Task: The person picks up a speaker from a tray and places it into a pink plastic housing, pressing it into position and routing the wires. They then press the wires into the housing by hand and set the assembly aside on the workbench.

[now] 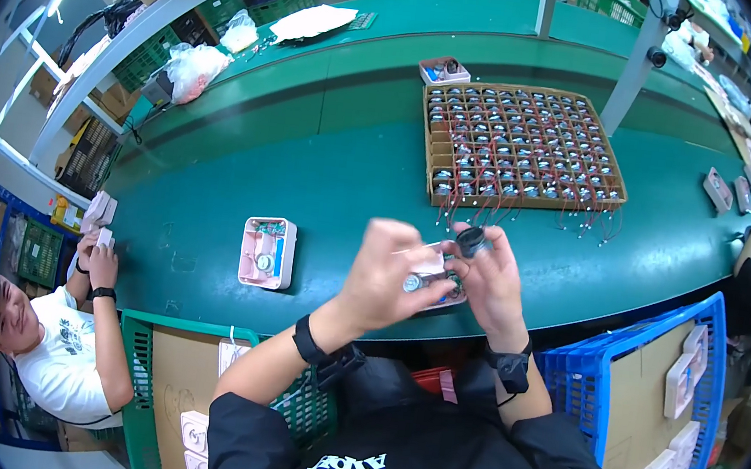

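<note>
Nearest, at left, a green basket holds a cardboard sheet and pale pink cases. At near right, a blue basket contains another cardboard sheet and more pink cases of the same kind.

Both hands are raised at the near edge of the green table, close together. The right hand grasps a round black part at its fingertips. The left hand has bent fingers over an open pink box, just beside the right; whether they grip it cannot be told. A round silver part shows beside the left fingers. The box lies below and between the hands; its contact with the table is hidden.

Left of the hands, well apart, a second open box stands on the table, with a round metal part and a blue piece inside. At far left, a co-worker in a white shirt handles a small pale piece.

Farther off, right of centre, a divided cardboard tray carries rows of metal parts; red wires overhang its near edge. A small pink bin sits just beyond the tray's left corner.
</note>
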A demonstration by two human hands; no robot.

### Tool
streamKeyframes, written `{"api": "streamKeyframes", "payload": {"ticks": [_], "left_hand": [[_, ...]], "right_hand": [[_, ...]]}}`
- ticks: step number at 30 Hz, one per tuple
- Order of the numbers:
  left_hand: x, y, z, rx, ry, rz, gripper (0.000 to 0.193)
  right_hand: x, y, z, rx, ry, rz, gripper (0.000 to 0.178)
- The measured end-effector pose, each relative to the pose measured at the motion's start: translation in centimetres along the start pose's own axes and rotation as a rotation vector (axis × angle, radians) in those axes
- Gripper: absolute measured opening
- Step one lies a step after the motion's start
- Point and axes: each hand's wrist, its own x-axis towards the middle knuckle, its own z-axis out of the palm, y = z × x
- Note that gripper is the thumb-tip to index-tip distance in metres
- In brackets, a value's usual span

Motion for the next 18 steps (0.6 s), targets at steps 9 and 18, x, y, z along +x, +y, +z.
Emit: {"api": "streamKeyframes", "payload": {"ticks": [9,18], "left_hand": [[1.0,0.3,-0.3,0.017,-0.128,0.06,0.027],[1.3,-0.2,-1.4,-0.048,-0.221,-0.115,0.026]], "right_hand": [[-1.9,1.4,1.0,-0.31,-0.142,-0.18,0.052],[-0.7,2.9,-1.1,-0.431,-0.145,-0.192,0.037]]}}
